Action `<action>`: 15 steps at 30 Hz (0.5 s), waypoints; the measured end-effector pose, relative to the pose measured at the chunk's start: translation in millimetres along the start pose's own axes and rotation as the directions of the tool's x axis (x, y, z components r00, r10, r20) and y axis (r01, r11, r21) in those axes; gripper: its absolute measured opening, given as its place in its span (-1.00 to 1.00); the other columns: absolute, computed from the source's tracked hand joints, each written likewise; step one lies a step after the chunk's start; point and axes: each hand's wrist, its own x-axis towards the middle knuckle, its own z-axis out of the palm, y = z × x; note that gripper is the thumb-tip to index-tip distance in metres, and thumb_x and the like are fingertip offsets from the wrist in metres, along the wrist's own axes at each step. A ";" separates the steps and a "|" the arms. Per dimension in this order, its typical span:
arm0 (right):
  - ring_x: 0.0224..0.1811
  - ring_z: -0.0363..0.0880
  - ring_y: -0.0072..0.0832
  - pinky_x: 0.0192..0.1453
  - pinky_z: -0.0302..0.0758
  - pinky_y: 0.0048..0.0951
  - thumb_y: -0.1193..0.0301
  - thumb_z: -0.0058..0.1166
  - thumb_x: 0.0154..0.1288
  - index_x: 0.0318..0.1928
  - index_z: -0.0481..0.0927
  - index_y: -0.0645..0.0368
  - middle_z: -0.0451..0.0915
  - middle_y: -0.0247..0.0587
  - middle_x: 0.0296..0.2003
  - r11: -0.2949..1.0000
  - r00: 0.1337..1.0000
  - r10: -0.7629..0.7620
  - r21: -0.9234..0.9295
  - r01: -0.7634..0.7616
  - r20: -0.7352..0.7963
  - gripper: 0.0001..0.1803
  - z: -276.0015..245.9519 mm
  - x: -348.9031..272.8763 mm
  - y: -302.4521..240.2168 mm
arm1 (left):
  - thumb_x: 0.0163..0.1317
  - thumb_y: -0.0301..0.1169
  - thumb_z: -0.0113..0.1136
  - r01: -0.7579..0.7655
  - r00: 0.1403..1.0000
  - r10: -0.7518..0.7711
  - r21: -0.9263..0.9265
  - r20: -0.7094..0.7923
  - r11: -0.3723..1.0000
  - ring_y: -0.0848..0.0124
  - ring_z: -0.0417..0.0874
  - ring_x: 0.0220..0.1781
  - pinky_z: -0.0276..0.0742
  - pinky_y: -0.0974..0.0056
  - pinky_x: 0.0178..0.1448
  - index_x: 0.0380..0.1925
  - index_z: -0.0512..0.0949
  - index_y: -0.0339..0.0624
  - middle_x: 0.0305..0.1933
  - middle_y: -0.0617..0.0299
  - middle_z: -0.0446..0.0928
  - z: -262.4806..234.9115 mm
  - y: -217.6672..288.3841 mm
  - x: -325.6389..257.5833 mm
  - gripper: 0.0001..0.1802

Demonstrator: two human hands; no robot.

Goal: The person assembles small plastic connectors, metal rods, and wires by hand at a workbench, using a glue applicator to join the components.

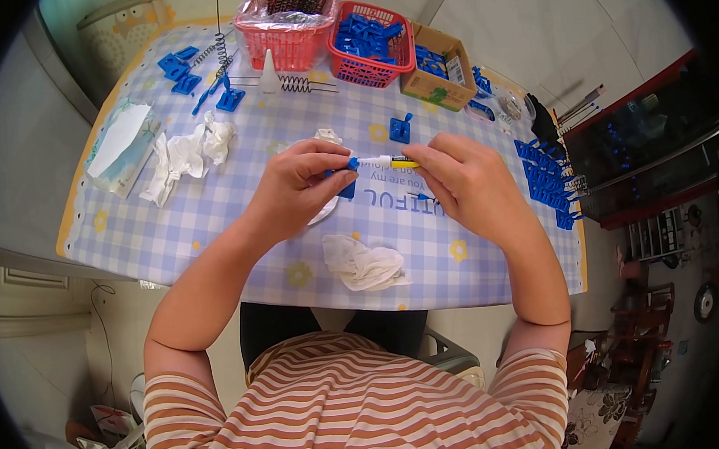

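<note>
Over the middle of the table, my left hand [295, 186] pinches a small blue plastic part [347, 190], mostly covered by the fingers. My right hand [471, 183] grips a yellow glue tube [403, 162] by its end. The tube's white nozzle points left and meets the blue part near my left fingertips; whether glue is coming out is too small to tell. Beyond the hands stands another blue plastic piece [401, 129] with a square base. A white round item [323, 213] shows partly beneath my left hand. Crumpled tissue [363, 262] lies nearer to me.
At the back are a bag-lined red basket [283, 48], another red basket [375, 74] of blue parts and a cardboard box [439, 88]. Blue parts [548, 182] line the right edge. A tissue pack [122, 148], crumpled tissues [184, 159] and a spring [295, 83] lie on the checked cloth.
</note>
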 end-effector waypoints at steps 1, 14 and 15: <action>-0.39 0.54 -0.20 -0.33 0.48 -0.28 0.58 0.19 0.13 -0.14 0.61 0.23 0.51 -0.15 -0.43 1.000 1.000 0.000 0.000 0.000 0.000 -0.75 -0.1 0.0 -0.1 | 0.18 -0.54 0.30 0.003 1.000 -0.003 -0.014 -0.004 1.000 0.50 0.66 -0.21 0.62 0.45 -0.11 -0.18 0.65 -0.38 -0.05 0.12 0.58 0.2 -0.2 -0.1 -0.80; -0.38 0.54 -0.20 -0.33 0.49 -0.27 0.58 0.20 0.11 -0.13 0.61 0.22 0.52 -0.16 -0.42 1.000 1.000 0.011 -0.004 -0.011 0.003 -0.73 1.0 -0.1 0.9 | 0.18 -0.54 0.30 0.014 1.000 -0.014 -0.024 -0.004 1.000 0.52 0.66 -0.22 0.61 0.46 -0.13 -0.18 0.65 -0.38 -0.05 0.13 0.58 0.1 -3.1 0.4 -0.80; -0.38 0.54 -0.20 -0.33 0.49 -0.27 0.58 0.20 0.10 -0.12 0.61 0.22 0.52 -0.16 -0.42 1.000 1.000 0.004 -0.002 -0.004 0.002 -0.73 0.9 -0.1 0.9 | 0.18 -0.54 0.30 0.006 1.000 -0.006 -0.020 -0.006 1.000 0.53 0.66 -0.22 0.61 0.46 -0.13 -0.18 0.65 -0.38 -0.05 0.13 0.58 -0.2 -4.1 0.5 -0.80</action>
